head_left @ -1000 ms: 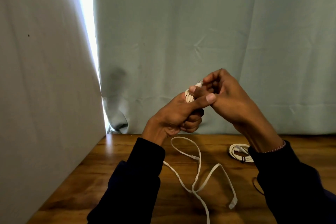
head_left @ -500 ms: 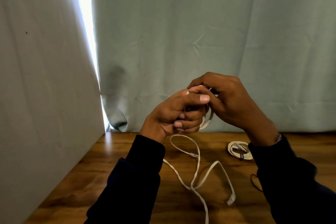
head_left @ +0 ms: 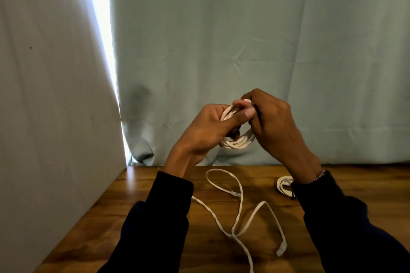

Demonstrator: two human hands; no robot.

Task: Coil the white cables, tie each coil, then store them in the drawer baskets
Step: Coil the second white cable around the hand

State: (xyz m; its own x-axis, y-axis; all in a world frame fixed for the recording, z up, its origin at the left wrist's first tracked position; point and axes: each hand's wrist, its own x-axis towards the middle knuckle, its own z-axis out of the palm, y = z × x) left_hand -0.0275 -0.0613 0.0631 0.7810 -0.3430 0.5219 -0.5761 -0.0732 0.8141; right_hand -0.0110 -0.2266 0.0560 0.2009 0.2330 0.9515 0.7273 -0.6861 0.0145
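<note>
A pale green curtain hangs behind a wooden counter (head_left: 155, 217), with a bright slit of daylight at its left edge and a plain pale panel closing off the left side; this head view is the only one. Above the counter's far edge both hands meet around a small white cable coil (head_left: 238, 142). The left hand (head_left: 206, 128) grips the coil's left side, thumb laid across the top turns, while the right hand (head_left: 273, 124) curls around the right side and pinches what looks like the cable's connector end at the top, though the fingers hide exactly how that end is routed. Below the coil, a loose white cable (head_left: 238, 213) snakes over the counter in open loops, its plug lying toward the near edge. To the coil's lower right, partly behind the right sleeve, a finished coil (head_left: 282, 187) rests on the counter. No drawer or baskets are in view. The risk, as I judge it, lies in the tying: the turns are held only by finger pressure, so if either hand eases its hold to pass the end through, the flat cable will likely spring open and the loops will slide apart. Pulling the end too hard could also kink the cable at the connector or skew the coil into an oval that will not stay tied.
</note>
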